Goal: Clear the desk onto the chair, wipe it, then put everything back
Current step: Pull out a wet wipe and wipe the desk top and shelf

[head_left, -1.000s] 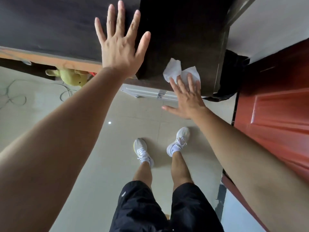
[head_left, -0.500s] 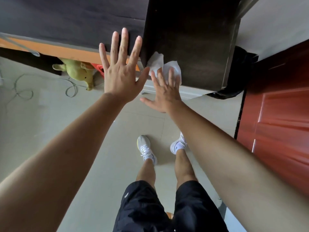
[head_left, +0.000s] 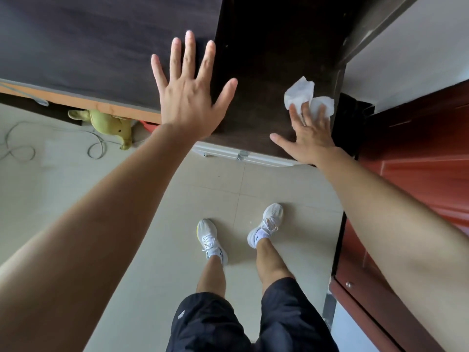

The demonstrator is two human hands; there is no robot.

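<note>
Desk (head_left: 76, 47): dark wood-grain top, viewed from above, with a darker section on the right.

Left hand (head_left: 189, 97) is held palm-down over the seam between the two sections. Fingers are straight and spread wide, nothing gripped. Contact with the top cannot be confirmed.

Right hand (head_left: 308, 138) is laid flat near the desk's right front corner, fingers straight, thumb out to the left.

White wipe (head_left: 302, 92) is pressed onto the desk top under the right fingertips, not pinched. It is crumpled and mostly exposed beyond the fingers, just beside the desk's right edge.

Yellow-green plush toy (head_left: 109, 123) is seen on the floor, partly under the desk's front edge on the left. Grey cable (head_left: 20, 148) is looped on the tiles left of it. White panel (head_left: 223, 152) with a metal fitting is visible below the front edge.

White sneakers (head_left: 212, 240) are planted on the tiles, black shorts (head_left: 228, 323) above them. Red door (head_left: 418, 161) is on the right. A black object (head_left: 352, 107) sits between desk and door; it cannot be identified.
</note>
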